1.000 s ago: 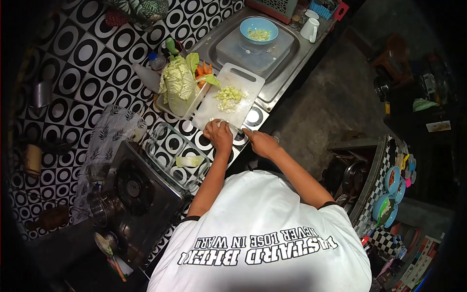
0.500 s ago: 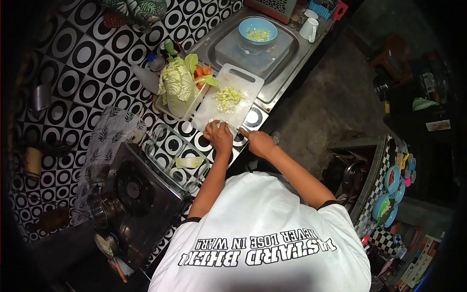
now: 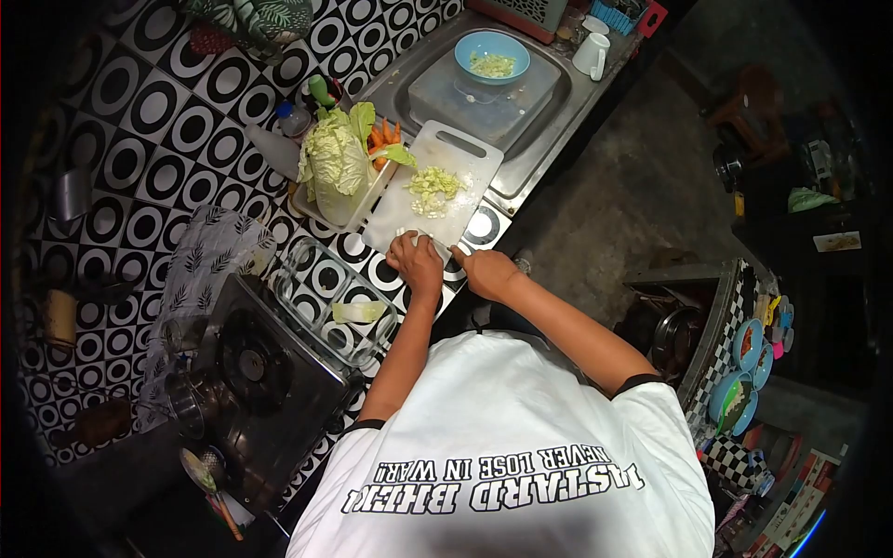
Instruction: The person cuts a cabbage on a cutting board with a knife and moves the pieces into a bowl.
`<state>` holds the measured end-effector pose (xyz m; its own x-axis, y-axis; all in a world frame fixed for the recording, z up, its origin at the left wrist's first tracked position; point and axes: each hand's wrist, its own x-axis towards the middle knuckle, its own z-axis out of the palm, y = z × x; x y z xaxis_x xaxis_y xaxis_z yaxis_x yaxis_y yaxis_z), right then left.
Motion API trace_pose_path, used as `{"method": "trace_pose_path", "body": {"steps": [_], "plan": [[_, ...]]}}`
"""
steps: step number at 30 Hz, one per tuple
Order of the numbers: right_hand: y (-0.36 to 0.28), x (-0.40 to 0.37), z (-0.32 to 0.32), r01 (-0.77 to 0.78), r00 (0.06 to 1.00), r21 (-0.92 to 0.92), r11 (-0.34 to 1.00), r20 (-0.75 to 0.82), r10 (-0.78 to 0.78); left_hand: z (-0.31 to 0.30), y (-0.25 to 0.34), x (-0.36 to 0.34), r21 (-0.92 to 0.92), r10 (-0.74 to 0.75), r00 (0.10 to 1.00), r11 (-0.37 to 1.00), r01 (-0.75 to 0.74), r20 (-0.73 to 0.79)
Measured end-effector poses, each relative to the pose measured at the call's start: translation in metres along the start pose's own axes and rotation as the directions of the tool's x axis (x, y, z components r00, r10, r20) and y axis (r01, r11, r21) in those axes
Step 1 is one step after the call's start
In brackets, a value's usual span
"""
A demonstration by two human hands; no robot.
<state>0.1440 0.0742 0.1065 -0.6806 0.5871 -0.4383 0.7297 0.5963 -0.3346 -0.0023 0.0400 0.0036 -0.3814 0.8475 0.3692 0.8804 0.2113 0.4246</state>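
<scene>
A white cutting board [image 3: 474,181] lies at an angle beside the sink, with chopped cabbage [image 3: 434,191] on its middle. At the board's near end my left hand [image 3: 415,261] has its fingers curled over a pale piece of cabbage [image 3: 406,233]. Just to its right, my right hand [image 3: 486,273] is closed round the handle of a knife, mostly hidden by the hand. The knife's blade is barely visible near the left fingers. Left of the board, a napa cabbage [image 3: 335,160] and carrots [image 3: 381,138] fill a plastic container [image 3: 352,216].
A blue bowl [image 3: 502,46] with chopped cabbage stands on a lid over the sink [image 3: 405,88]. A glass dish [image 3: 299,279] holds a cabbage piece [image 3: 359,312]. The stove [image 3: 279,409] is at lower left. A white mug [image 3: 590,56] stands at the back right.
My right hand has shifted slightly left, closer to my left hand. Little else differs beyond a slight shift of the view.
</scene>
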Motion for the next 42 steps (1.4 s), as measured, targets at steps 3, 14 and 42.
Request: {"method": "trace_pose_path", "body": {"steps": [3,14,42], "plan": [[0.001,0.0,0.004,0.0,1.0,-0.005,1.0,0.008,0.0,0.001,0.001,-0.001,-0.009,-0.029,1.0,1.0,0.029,0.009],[0.005,0.001,0.009,-0.007,1.0,0.021,1.0,0.01,0.006,0.002,-0.001,-0.001,-0.03,-0.045,0.999,0.998,0.046,0.018],[0.031,-0.002,0.034,0.044,0.997,0.141,0.989,-0.076,-0.034,-0.006,0.002,0.002,-0.005,0.002,1.0,1.0,-0.002,0.014]]}}
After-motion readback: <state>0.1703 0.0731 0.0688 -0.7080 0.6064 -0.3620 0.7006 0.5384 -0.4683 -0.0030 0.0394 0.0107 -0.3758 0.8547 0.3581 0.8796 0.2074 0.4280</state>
